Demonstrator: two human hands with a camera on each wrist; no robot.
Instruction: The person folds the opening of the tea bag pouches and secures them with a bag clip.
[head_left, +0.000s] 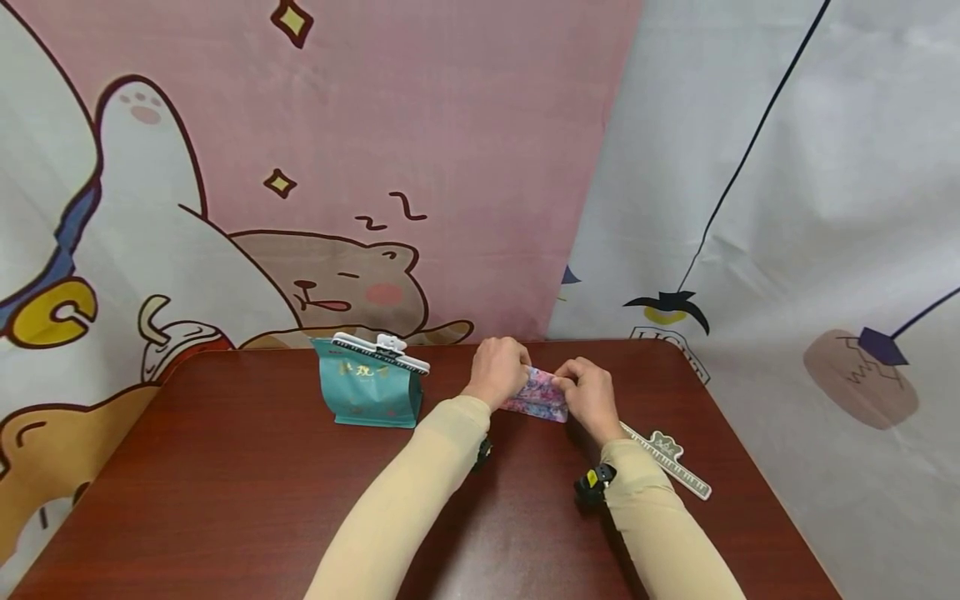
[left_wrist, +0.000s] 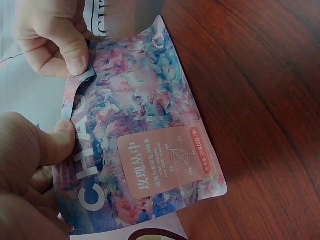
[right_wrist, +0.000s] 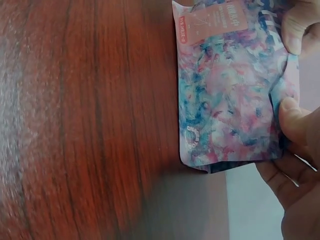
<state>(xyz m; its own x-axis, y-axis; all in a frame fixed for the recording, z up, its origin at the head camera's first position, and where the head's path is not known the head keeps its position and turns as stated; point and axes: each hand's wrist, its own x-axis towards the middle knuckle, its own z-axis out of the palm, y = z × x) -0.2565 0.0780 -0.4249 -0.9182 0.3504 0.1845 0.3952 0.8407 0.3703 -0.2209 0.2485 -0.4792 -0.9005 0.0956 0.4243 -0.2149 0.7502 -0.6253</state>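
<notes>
On the table, head view: both hands meet at the far middle of the dark red table [head_left: 225, 500]; the left hand [head_left: 497, 371] and the right hand [head_left: 592, 396] each grasp an end of a small pink-and-blue pouch [head_left: 540, 396], held just above the tabletop.
Beside them: a teal bag [head_left: 367, 392] stands upright to the left, its top closed by a white sealing clip [head_left: 382, 350]; a second white clip [head_left: 667, 462] lies flat on the table by the right wrist.
Behind: a cartoon cloth backdrop [head_left: 450, 125] hangs along the table's far edge.
Left wrist view: the pouch [left_wrist: 145, 145] shows a pink label with printed characters; the left hand's thumb [left_wrist: 57, 142] presses on its top edge — fingers curled behind it; the right hand [left_wrist: 52, 37] pinches the same edge further along.
Right wrist view: the pouch [right_wrist: 232, 85] hangs over the wood; the right hand's thumb [right_wrist: 297, 120] pinches its edge, which buckles slightly; the left hand's fingertip [right_wrist: 297, 27] grips the far corner.
</notes>
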